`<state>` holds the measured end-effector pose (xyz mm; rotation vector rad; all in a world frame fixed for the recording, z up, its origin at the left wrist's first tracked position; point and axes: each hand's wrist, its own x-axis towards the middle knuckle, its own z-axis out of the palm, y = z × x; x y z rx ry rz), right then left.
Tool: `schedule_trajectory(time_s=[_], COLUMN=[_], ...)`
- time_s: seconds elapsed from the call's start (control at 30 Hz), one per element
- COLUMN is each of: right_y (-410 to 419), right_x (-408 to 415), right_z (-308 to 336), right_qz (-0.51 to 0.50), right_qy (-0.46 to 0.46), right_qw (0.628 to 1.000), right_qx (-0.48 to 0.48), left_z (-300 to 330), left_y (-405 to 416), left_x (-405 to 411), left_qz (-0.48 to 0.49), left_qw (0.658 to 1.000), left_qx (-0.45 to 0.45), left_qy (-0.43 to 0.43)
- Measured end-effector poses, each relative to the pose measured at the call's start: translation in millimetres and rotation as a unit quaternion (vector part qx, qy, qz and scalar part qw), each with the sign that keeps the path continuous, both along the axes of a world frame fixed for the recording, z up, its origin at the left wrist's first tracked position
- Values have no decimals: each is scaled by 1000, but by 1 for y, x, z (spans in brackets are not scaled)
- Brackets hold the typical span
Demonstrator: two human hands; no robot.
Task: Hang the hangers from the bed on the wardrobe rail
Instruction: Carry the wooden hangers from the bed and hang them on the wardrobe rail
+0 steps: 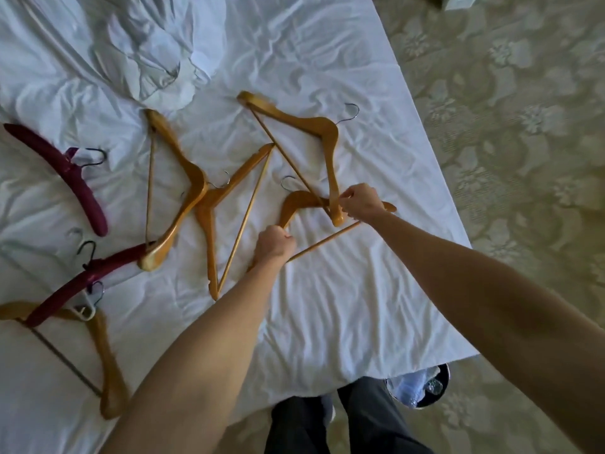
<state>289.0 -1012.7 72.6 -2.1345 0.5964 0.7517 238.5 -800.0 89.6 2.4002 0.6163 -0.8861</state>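
Several wooden hangers and two maroon padded hangers (70,173) lie spread on the white bed sheet (327,306). My left hand (274,245) grips the lower arm of the nearest wooden hanger (296,201), whose bar (322,242) runs to the right. My right hand (358,199) pinches the lower end of a second wooden hanger (314,126) that lies across the first one. Further left lie two more wooden hangers (176,188) (226,221), overlapping at their hooks. The wardrobe rail is not in view.
A crumpled white duvet (144,50) is bunched at the bed's far side. Another wooden hanger (104,365) lies at the lower left under a maroon one (85,283). A patterned carpet (523,142) lies to the right; a bin (422,386) stands by the bed's corner.
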Motion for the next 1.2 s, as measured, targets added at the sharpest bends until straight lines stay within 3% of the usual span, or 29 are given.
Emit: schedule_trajectory(time_s=[0.13, 0.3, 0.5, 0.6, 0.8, 1.0, 1.2], right_y=[13, 28, 28, 21, 16, 14, 47], right_x=[44, 73, 64, 37, -47, -136, -199], right_z=[-49, -94, -81, -39, 77, 155, 198], right_qz=[-41, -40, -143, -181, -137, -93, 12], right_qy=[-33, -15, -47, -102, -145, -156, -171], right_qw=[996, 997, 988, 978, 978, 982, 982], right_qx=[-68, -67, -38, 16, 54, 51, 73], left_z=[-38, -85, -95, -71, 8, 105, 168], left_y=[0, -1, 3, 11, 28, 37, 57], left_x=[34, 54, 57, 40, -25, -93, -158], left_qz=[-7, -36, -92, -51, 72, 292, 267], left_qw=[999, 996, 993, 998, 990, 936, 928], left_qx=[38, 68, 80, 20, -111, -193, -257], left_qy=[-9, -48, -7, 30, 37, 20, 29])
